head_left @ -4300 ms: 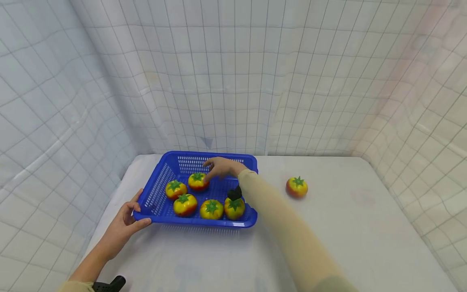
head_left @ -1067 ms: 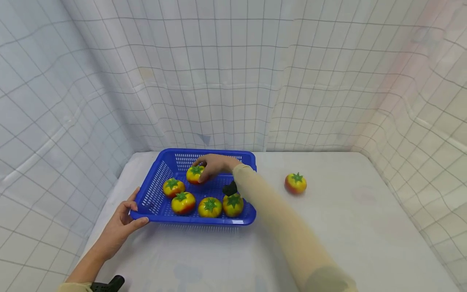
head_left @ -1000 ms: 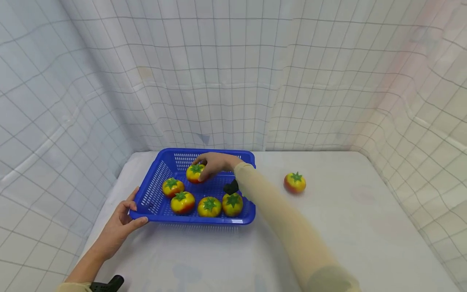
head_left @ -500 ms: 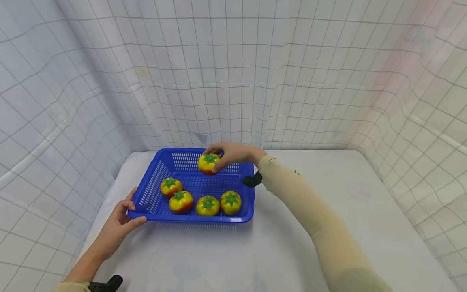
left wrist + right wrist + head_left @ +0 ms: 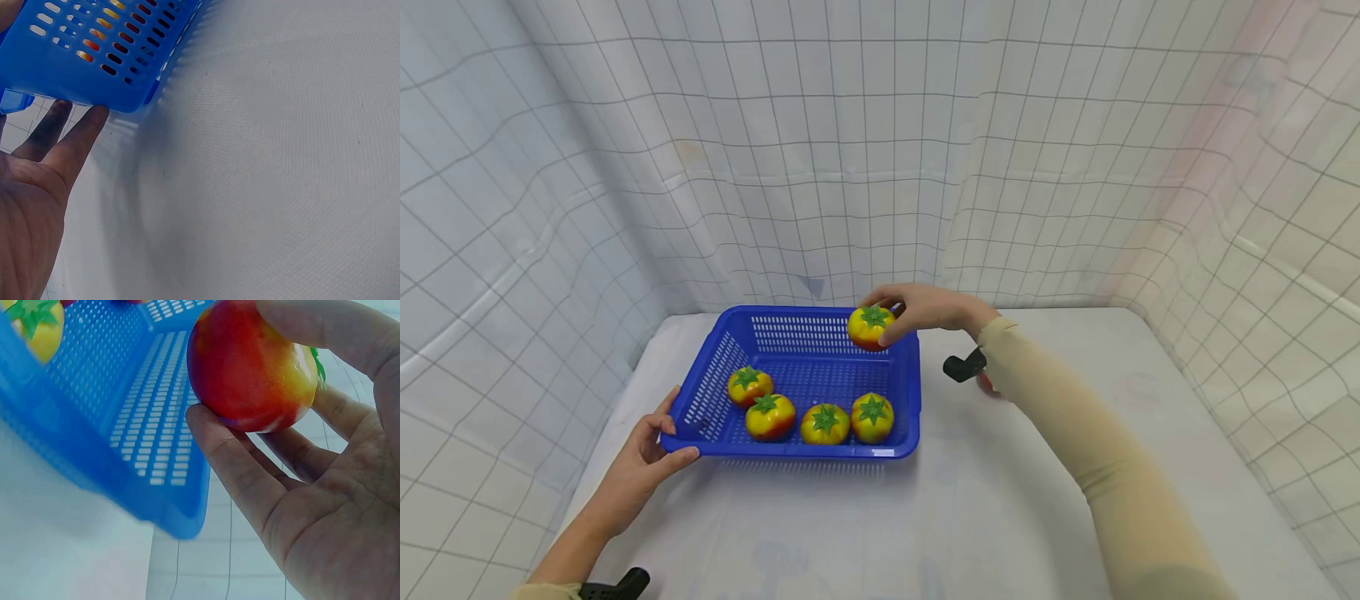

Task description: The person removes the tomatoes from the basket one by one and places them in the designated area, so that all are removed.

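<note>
My right hand (image 5: 931, 307) holds a yellow-and-red tomato (image 5: 870, 328) with a green star-shaped top, over the back right corner of the blue basket (image 5: 820, 451). In the right wrist view, the thumb and fingers lie round the red side of this tomato (image 5: 247, 369), above the basket's rim. My left hand (image 5: 634, 475) grips the near left corner of the basket, thumb along the front edge. Its fingers (image 5: 84, 134) touch the basket's outer wall in the left wrist view. Several more tomatoes (image 5: 771, 417) sit inside the basket, along its front and left.
Another tomato (image 5: 987, 383) lies on the white table (image 5: 865, 533) right of the basket, mostly hidden behind the right wrist and its black strap device (image 5: 964, 365). White grid-patterned curtains (image 5: 865, 167) enclose the table at the back and both sides.
My right hand has closed round the tomato at the back of the basket, raised it and carried it right to the back right corner. My left hand keeps its hold on the basket.
</note>
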`<state>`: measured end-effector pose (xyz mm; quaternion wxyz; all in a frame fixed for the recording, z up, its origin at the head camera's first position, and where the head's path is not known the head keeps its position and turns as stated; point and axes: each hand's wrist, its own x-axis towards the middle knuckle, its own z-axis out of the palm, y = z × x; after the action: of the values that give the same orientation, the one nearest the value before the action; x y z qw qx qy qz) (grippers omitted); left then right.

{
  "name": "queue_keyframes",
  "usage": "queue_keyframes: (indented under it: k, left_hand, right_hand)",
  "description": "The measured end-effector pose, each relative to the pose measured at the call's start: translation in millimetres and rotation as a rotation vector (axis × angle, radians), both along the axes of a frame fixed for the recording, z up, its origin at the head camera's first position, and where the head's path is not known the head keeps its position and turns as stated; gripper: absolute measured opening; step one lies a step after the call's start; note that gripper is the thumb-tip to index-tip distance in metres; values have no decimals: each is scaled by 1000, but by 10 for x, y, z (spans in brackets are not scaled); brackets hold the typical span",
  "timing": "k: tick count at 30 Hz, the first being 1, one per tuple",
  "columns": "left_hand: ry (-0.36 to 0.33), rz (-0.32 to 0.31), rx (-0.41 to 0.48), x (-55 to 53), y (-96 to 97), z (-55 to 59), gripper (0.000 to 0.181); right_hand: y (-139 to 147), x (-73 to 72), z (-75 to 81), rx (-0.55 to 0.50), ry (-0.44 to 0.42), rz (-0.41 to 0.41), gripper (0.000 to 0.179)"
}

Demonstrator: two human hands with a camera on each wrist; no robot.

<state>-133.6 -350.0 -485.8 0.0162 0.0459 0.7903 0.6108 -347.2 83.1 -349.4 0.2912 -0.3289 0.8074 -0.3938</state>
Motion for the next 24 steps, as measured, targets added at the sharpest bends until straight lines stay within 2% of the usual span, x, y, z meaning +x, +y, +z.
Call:
queue_keyframes:
  k: [15, 24]
  left_hand:
    - [-5, 3, -32, -37, -32, -12, 33]
    - [-8, 11, -56, -24, -32, -20, 32]
  right_hand:
    - [650, 24, 62, 17, 0, -101, 62]
    - [1100, 102, -16, 76, 25, -202, 64]
